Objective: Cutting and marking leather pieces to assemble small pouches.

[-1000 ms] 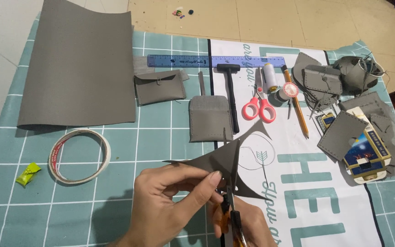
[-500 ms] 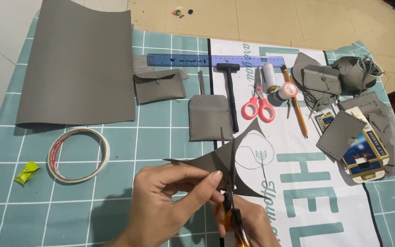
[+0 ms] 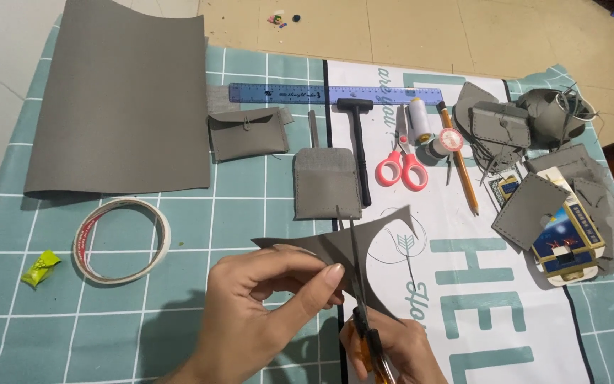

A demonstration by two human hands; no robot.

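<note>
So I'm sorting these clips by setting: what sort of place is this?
Probably a home craft spot for leatherwork, set up on the floor. A cutting mat lies on floor tiles, with a grey sheet, ruler and tape roll; the right hand scissors a grey piece.

On your desk: grey sheet (image 3: 126,99), tape roll (image 3: 121,240), blue ruler (image 3: 335,94), pink scissors (image 3: 401,165), pencil (image 3: 460,166), hammer (image 3: 358,146), two pouches.
</note>
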